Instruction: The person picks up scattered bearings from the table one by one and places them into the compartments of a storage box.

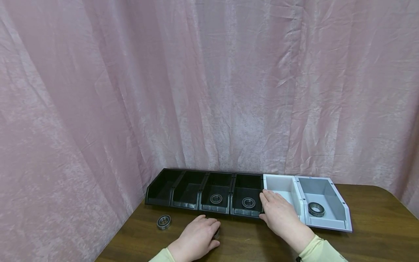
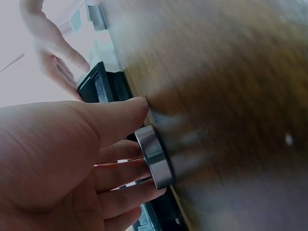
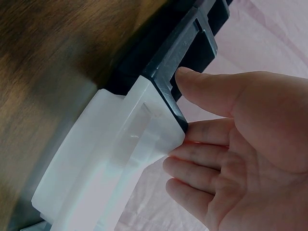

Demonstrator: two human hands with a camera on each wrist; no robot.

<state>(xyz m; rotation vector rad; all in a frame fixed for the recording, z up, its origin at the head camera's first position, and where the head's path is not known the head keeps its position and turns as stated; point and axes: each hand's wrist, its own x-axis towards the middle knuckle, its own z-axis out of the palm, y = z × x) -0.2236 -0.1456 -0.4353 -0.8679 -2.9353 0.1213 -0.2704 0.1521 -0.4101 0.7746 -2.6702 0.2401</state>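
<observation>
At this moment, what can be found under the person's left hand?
Under the left hand, one metal bearing is partly visible, close to the wooden table. In the head view, the hand covers most of this bearing; its underside cannot be seen.

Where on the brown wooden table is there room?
Bare wood lies right of the grey plastic bin, and between the left hand and right hand, before the black plastic bins. It's crowded around the left hand, at a round metal bearing.
</observation>
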